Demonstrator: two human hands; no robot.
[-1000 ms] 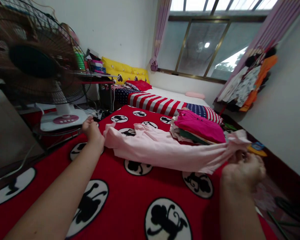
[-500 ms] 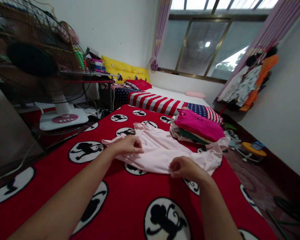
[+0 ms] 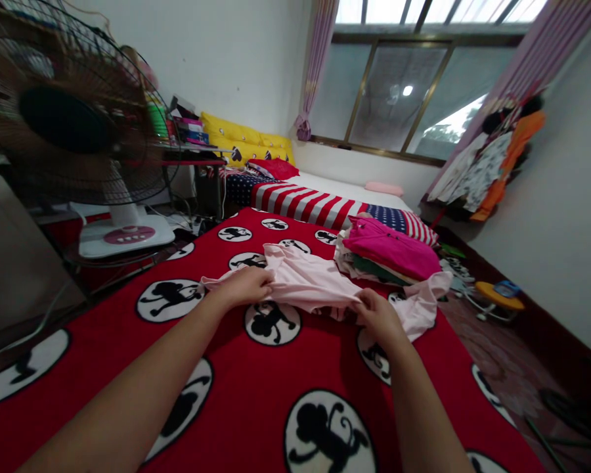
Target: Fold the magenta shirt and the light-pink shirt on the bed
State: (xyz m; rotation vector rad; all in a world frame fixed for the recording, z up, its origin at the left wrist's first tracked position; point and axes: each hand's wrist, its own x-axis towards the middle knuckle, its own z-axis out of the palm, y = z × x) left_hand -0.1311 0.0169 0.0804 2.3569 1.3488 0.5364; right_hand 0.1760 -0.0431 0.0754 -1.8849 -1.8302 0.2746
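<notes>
A pale pink shirt [image 3: 305, 272] lies spread on the red blanket [image 3: 256, 401] patterned with black monkeys in white ovals. My left hand [image 3: 249, 284] pinches the shirt's near edge on the left. With closed fingers, my right hand [image 3: 377, 310] grips the same edge farther right. Between both hands the near edge is pulled taut and lifted a little, with blanket showing beneath it. One sleeve end reaches out past each hand. Just behind the shirt on the right stands a stack of folded clothes [image 3: 391, 249], a bright magenta garment on top.
A standing fan [image 3: 64, 118] is close on the left, beside a cluttered desk [image 3: 197, 157]. Behind the blanket is a second bed with a striped cover [image 3: 305, 199]. Hanging clothes [image 3: 487, 167] and a small orange-topped stool [image 3: 500, 295] are on the right.
My fingers have closed on the shirt's near edge. That edge has risen and moved away from me, uncovering more of the blanket. My right hand has shifted right and farther away.
</notes>
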